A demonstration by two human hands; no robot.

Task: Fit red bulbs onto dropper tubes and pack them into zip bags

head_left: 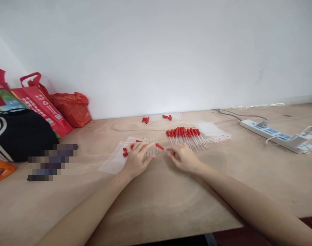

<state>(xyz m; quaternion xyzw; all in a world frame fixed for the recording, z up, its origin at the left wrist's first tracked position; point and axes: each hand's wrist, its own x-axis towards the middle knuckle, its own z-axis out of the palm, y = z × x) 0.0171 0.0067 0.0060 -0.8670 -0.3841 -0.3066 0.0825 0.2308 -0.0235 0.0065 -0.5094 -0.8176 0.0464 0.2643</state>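
Note:
My left hand (139,159) is spread over a plastic bag (111,160), several red rubber bulbs (125,154) and a row of thin clear tubes (152,147). Its fingers are apart, with nothing gripped. My right hand (181,156) has its thumb and fingertips together at one end of a single red bulb (159,146), which points toward the left hand. Behind the right hand lies a row of clear droppers with red bulbs (182,132), side by side.
More red bulbs (145,120) and a flat bag (177,116) lie near the wall. Clear bags (213,131) are stacked right of the droppers. A power strip (273,135) with cables is at the right; shopping bags (43,106) and a black bag (19,135) stand left.

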